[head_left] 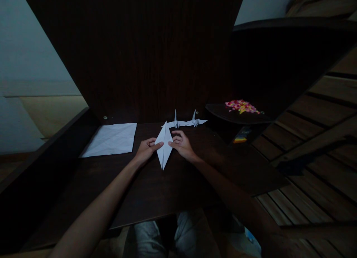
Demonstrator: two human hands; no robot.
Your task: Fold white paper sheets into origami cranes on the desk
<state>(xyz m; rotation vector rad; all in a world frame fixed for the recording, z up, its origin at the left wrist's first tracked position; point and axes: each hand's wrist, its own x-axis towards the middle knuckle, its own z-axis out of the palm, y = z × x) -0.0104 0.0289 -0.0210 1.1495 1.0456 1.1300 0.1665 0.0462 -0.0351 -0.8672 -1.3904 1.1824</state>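
Between my two hands is a white folded paper (164, 150), a long diamond with a crease or slit down its middle and points at top and bottom. My left hand (147, 149) pinches its left corner, thumb on top and fingers behind. On the opposite corner, my right hand (182, 144) has its thumb on the paper, with the index finger raised along the upper right edge. Just behind the diamond stand two white paper cranes (196, 122), side by side near the back panel, with narrow points sticking up.
White creased paper sheets (114, 139) lie flat at the left of the dark wooden desk (145, 198). A small pile of pink, red and yellow bits (242, 106) rests on a rounded shelf (234, 117) at right. A raised side board (52, 153) borders the left.
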